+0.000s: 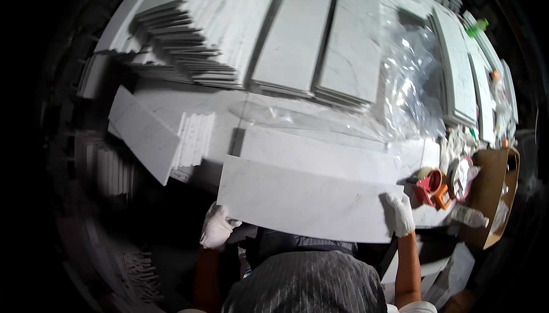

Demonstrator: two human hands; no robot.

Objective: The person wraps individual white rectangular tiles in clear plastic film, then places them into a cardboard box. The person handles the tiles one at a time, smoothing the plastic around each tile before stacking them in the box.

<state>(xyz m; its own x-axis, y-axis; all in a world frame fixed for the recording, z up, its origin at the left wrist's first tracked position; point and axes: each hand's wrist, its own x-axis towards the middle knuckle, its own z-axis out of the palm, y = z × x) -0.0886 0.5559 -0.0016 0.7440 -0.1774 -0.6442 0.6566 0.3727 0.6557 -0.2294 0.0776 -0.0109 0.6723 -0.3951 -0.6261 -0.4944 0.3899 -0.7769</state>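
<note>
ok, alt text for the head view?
A person's white-gloved right grip holds one end of a long white marbled slab, the left grip at its near-left corner. Beyond lie stacked slabs and clear plastic sheeting; cardboard box at right.

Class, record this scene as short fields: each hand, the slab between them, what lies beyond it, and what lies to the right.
Left hand: white-gloved, at the near left corner of the long slab; grip unclear
Right hand: white-gloved, gripping its right edge
Long slab: white, grey-veined
Beyond: another pale slab, then clear plastic sheeting and stacked slabs
Right side: red tape dispenser, clear bottle, cardboard box
</note>
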